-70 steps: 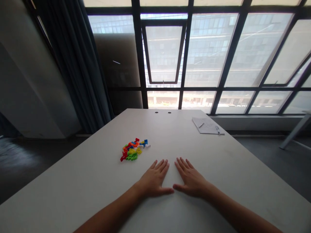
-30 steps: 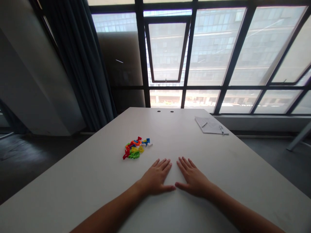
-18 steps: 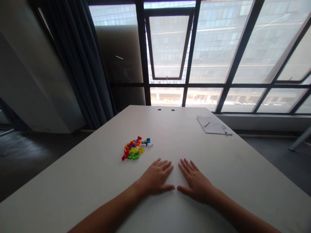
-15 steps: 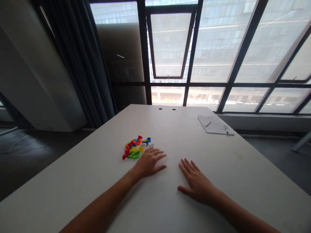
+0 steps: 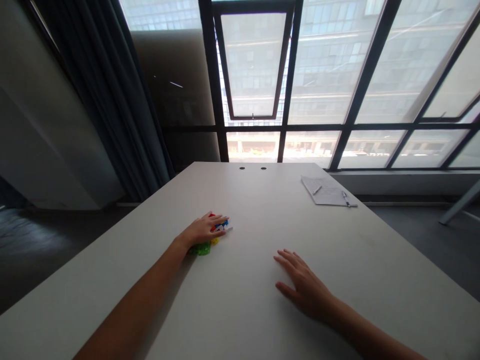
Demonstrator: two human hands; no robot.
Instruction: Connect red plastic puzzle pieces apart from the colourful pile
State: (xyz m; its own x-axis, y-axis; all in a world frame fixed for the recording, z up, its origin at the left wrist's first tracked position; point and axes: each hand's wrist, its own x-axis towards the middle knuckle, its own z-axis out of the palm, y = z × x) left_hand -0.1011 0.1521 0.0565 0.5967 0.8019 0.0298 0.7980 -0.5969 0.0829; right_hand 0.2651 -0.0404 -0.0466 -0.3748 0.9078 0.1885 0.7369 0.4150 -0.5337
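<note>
A small heap of coloured plastic pieces [image 5: 202,249] lies left of centre on the white table [image 5: 240,300]. Green, yellow, red, blue and white bits show around my left hand [image 5: 201,230], which rests over the pile with its fingers stretched out and hides most of it. Whether any piece is touched under the palm cannot be seen. My right hand [image 5: 300,282] is at the table's middle right, fingers extended and thumb apart, with nothing in it.
Printed paper sheets [image 5: 330,192] lie at the table's far right edge, a pen [image 5: 345,199] and a white stick-like item [image 5: 317,190] on them. Two round dark cable holes [image 5: 263,168] sit at the far end. Windows and a dark curtain [image 5: 123,125] stand beyond.
My left hand has moved left and slightly away from me, from beside the heap to over it. The right hand stays in nearly the same place. The view has shifted slightly.
</note>
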